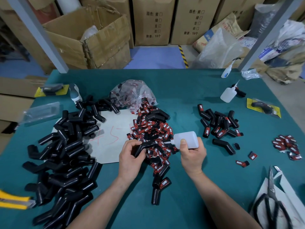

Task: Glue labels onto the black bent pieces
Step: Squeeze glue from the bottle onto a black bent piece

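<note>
While gripping a black bent piece (148,144) in the left hand (130,157), with fingers (131,143) and thumb clamped round its near arm, holds a translucent glue bottle (187,139) in the right hand (192,154), fingers wrapped behind the body and thumb pressed on the front. Holds the bottle on its side, nozzle pointing left, tip at the piece's upper arm; cannot tell whether touching.

Works just over the near part of a heap of red-and-black labels (153,128) in the middle of the green table (181,96). To the left, a big pile of bare black pieces (66,154), partly over a white sheet (112,139). To the right, a smaller cluster of labelled pieces (217,124), and further right a small label heap (287,146). Between the forearms, flat on the table, one labelled piece (160,185). Behind the middle heap, a clear plastic bag (132,93) with labels inside. Toward the far right, two spare bottles (227,95), well apart from both hands. At the near right, scissors (271,189) on white paper; at the near left edge, a yellow utility knife (13,201).
</note>
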The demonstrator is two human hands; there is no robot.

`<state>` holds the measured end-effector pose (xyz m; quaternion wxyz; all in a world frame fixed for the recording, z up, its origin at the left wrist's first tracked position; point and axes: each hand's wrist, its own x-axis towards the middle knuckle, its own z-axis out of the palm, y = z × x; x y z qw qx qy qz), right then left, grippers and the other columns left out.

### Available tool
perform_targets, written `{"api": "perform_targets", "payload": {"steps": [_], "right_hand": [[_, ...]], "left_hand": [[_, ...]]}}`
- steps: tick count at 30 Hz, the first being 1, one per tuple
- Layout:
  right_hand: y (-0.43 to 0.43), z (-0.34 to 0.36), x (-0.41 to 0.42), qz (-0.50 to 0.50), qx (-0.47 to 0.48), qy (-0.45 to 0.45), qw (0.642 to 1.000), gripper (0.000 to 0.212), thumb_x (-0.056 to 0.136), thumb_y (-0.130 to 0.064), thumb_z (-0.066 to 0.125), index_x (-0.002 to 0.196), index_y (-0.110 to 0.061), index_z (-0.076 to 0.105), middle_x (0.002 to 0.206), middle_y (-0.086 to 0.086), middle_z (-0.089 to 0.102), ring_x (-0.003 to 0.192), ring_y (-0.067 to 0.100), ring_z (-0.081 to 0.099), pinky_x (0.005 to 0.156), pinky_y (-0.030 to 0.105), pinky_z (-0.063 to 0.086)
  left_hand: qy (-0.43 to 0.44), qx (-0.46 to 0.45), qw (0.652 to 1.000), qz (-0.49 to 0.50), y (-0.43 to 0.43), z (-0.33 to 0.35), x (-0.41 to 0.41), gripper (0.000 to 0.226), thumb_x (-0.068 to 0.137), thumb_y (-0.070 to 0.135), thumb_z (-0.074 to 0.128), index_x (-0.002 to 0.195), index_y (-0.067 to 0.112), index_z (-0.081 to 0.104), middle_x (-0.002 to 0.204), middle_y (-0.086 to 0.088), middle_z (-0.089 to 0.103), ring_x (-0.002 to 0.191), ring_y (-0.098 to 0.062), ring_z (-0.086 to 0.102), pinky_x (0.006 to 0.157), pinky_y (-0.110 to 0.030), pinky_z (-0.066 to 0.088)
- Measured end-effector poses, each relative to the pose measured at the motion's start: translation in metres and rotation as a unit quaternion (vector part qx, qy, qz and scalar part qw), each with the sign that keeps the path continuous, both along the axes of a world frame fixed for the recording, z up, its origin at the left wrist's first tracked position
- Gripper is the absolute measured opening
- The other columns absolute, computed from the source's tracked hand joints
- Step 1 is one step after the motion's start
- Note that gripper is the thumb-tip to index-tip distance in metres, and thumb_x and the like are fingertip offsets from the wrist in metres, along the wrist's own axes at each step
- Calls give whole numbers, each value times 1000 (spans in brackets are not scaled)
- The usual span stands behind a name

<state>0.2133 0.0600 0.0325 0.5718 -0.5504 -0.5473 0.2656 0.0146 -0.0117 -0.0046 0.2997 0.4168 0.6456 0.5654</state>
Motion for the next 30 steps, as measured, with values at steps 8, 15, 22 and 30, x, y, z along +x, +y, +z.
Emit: {"api": "perform_targets", "payload": {"steps": [8,15,22,30], "right_hand": [[-1,-1,-1,4,-2,1,1000,33,74,-47,62,66,-21,42,54,-15,41,51,-4,47,48,8,31],[0,-4,0,2,2,10,1000,41,75,-46,62,66,-9,46,56,-15,42,50,-3,46,47,16,33],[-1,-1,-1,7,4,8,1000,37,75,-45,62,68,-12,46,56,-15,43,51,-5,48,47,9,32],[-1,0,-1,9,20,4,1000,32,76,-44,62,67,-21,41,54,-16,39,52,-8,46,49,5,31]], "left_hand": [[-7,-12,1000,7,-1,2,0,40,83,12,77,100,46,65,106,10,67,100,-17,67,89,-28,53],[-20,-11,1000,12,-2,5,3,50,84,-5,78,97,41,64,104,14,67,93,-9,67,81,-16,51],[-17,-15,1000,13,-2,6,3,50,82,-2,79,95,44,63,104,17,65,92,-5,66,79,-13,50],[-31,-17,999,23,-2,9,4,53,82,-9,78,93,40,63,104,12,65,92,-4,65,81,-13,49]]}}
